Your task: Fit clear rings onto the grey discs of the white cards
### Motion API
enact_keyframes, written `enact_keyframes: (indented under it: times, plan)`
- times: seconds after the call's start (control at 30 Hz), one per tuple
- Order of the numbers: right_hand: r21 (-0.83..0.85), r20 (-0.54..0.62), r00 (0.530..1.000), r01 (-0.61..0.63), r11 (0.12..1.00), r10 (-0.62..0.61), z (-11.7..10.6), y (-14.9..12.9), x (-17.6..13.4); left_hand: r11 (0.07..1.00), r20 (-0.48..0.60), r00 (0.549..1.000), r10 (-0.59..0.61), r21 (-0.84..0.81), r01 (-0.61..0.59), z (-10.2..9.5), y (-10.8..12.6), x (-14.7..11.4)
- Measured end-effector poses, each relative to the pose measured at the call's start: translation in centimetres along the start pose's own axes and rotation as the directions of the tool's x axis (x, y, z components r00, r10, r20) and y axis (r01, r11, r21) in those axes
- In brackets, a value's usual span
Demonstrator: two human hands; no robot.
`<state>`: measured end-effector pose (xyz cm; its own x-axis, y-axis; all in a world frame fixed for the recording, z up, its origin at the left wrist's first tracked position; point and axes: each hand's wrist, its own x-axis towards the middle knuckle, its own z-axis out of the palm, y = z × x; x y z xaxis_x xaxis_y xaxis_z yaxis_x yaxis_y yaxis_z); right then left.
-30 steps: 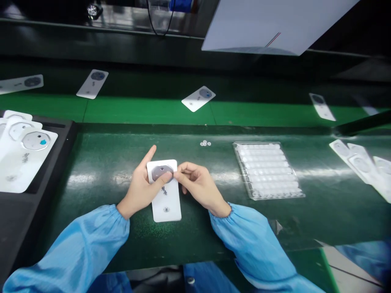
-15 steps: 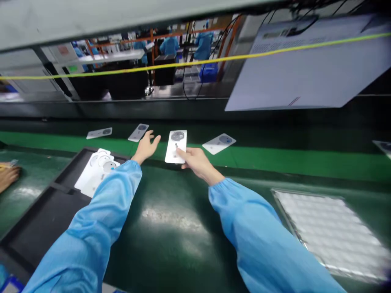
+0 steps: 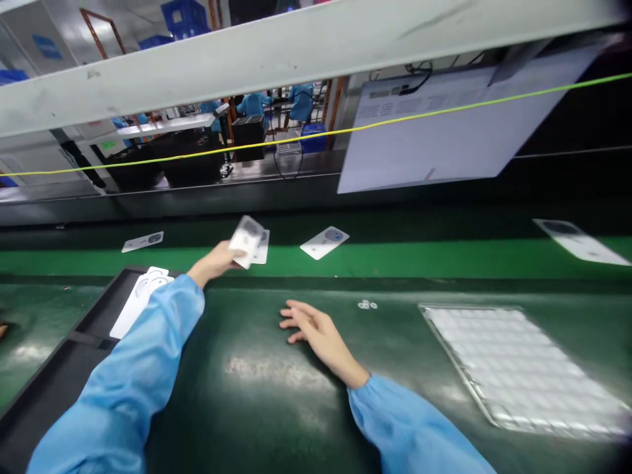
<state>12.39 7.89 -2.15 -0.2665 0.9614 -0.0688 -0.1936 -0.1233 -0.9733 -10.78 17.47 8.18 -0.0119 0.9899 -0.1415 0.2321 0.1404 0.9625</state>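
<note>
My left hand point(image 3: 217, 261) is closed on a white phone-shaped card point(image 3: 245, 241) with a dark camera circle, raised over the green belt and tilted. Behind it a second such card point(image 3: 263, 249) shows in part; whether the hand touches that one, I cannot tell. Apart from everything, my right hand point(image 3: 316, 329) hovers over the green table with fingers spread and nothing in them. More of these cards lie on the belt: one to the left point(image 3: 143, 241), one in the middle point(image 3: 324, 243), one far right point(image 3: 580, 240). My left sleeve partly covers a card stack point(image 3: 135, 303).
The stack lies in a black tray point(image 3: 54, 368) at the left. A clear plastic tray point(image 3: 523, 368) with white rows is at the right. Small round pieces point(image 3: 366, 304) lie on the table. A yellow cord point(image 3: 276, 142) and a grey beam point(image 3: 247, 59) cross above.
The card that my right hand held is no longer in it; that hand has drawn back and opened. My left hand has closed on a card. The view has shifted.
</note>
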Motion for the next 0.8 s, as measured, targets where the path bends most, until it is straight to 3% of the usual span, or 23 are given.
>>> enact_keyframes:
  times: [0.03,0.1,0.17,0.27,0.33,0.4,0.6,0.67,0.73,0.8]
  plan:
    - [0.012,-0.018,1.0,0.007,1.0,-0.006,-0.4,-0.5,0.3,1.0,0.118,0.993,0.009,-0.022,-0.006,1.4,-0.4,-1.3]
    - [-0.026,-0.024,0.998,0.055,0.998,-0.055,-1.3,-1.2,0.4,0.998,0.356,0.933,0.056,-0.014,-0.055,4.2,-1.9,-4.1]
    - [-0.101,-0.015,0.994,0.107,0.989,-0.109,-2.2,-1.7,-0.5,0.99,0.472,0.873,0.119,0.007,-0.138,6.4,-3.5,-6.7]
    - [-0.21,0.137,0.99,0.058,0.976,-0.029,-3.2,-1.8,-2.7,0.982,0.39,0.902,0.183,-0.121,-0.147,8.9,-5.3,-9.6]
    - [-0.273,0.296,0.951,-0.008,0.962,0.092,-3.4,-1.7,-4.1,0.96,0.306,0.936,0.172,-0.267,-0.089,10.3,-6.2,-10.8]
    - [-0.319,0.382,0.909,-0.036,0.947,0.164,-3.5,-1.4,-4.9,0.938,0.238,0.962,0.136,-0.344,-0.047,11.5,-6.9,-11.6]
    - [-0.318,0.347,0.916,-0.089,0.944,0.203,-3.6,-0.8,-4.9,0.927,0.058,0.998,0.035,-0.376,-0.011,13.2,-8.4,-12.4]
    - [-0.352,0.267,0.956,-0.02,0.936,0.121,-3.8,-1.0,-5.0,0.92,0.022,1.0,-0.012,-0.392,0.02,13.3,-8.5,-12.3]
    - [-0.443,0.118,0.989,0.132,0.887,-0.088,-4.0,-1.5,-5.2,0.902,0.017,0.998,-0.052,-0.429,0.055,13.4,-8.5,-12.3]
    - [-0.572,0.024,0.93,0.314,0.758,-0.367,-4.2,-1.9,-5.5,0.893,0.018,0.998,-0.055,-0.446,0.057,13.6,-8.4,-12.4]
